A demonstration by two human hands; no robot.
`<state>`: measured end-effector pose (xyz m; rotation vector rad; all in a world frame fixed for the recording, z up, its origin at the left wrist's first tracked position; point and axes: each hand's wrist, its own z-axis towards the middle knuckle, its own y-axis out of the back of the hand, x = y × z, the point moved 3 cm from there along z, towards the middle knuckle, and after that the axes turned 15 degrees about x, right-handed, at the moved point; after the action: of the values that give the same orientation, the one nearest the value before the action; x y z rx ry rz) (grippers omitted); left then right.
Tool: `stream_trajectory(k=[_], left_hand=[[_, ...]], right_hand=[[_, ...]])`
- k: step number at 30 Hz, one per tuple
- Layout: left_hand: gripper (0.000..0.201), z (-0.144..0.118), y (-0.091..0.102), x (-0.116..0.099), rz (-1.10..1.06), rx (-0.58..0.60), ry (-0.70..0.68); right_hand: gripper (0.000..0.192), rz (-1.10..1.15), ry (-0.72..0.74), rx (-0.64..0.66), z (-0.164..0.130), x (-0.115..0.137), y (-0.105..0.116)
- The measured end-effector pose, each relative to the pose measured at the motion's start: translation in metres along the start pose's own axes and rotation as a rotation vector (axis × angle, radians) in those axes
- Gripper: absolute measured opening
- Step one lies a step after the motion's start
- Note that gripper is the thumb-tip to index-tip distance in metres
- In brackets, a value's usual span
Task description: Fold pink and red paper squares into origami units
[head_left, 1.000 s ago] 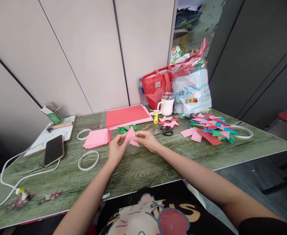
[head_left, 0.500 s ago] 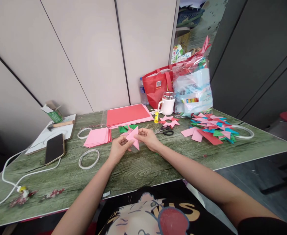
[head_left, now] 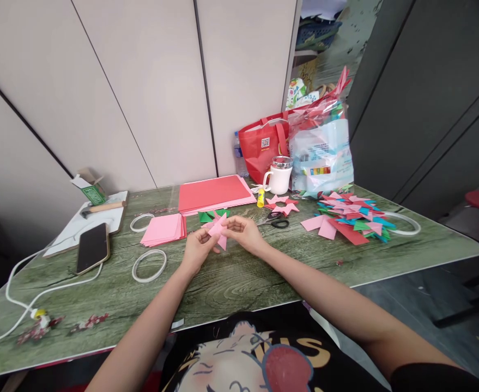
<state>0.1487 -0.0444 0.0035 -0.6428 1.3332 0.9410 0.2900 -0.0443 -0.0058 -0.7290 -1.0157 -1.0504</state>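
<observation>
Between both hands is a folded piece of pink paper (head_left: 218, 231) with pointed corners, held above the table. My left hand (head_left: 197, 250) pinches its left side with closed fingers. My right hand (head_left: 243, 234) grips the right edge, thumb and fingers pressed together. Just behind the hands lie green folded paper pieces (head_left: 211, 215). A stack of pink paper squares (head_left: 163, 229), with red ones under it, sits left of my left hand. Black-handled scissors (head_left: 279, 223) rest to the right of my right hand.
Past the scissors lie a red-and-pink paper star ring (head_left: 282, 206), a glue stick (head_left: 260, 198) and a white mug (head_left: 280, 177). Colourful folded pieces (head_left: 356, 212) are heaped at right. Red sheets (head_left: 214, 193) lie at the back. White tape rolls (head_left: 149, 265) and a phone (head_left: 93, 248) are left.
The pink paper has turned and narrowed between my fingers, its lower point shifting left. My right hand has moved slightly left, closer to my left hand.
</observation>
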Motion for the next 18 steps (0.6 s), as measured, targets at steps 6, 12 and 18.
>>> stream_trajectory(k=[6, 12, 18], left_hand=[[0.024, -0.001, 0.002, -0.002, -0.065, -0.028, -0.034], [0.024, 0.000, 0.006, 0.001, 0.000, -0.072, -0.032], [0.036, 0.000, 0.011, -0.001, 0.011, -0.157, -0.116]], right_hand=[[0.036, -0.022, -0.002, 0.046, -0.001, -0.002, -0.005], [0.030, -0.125, -0.007, -0.027, -0.003, -0.005, -0.004], [0.028, -0.288, 0.064, -0.070, -0.005, -0.005, -0.004]])
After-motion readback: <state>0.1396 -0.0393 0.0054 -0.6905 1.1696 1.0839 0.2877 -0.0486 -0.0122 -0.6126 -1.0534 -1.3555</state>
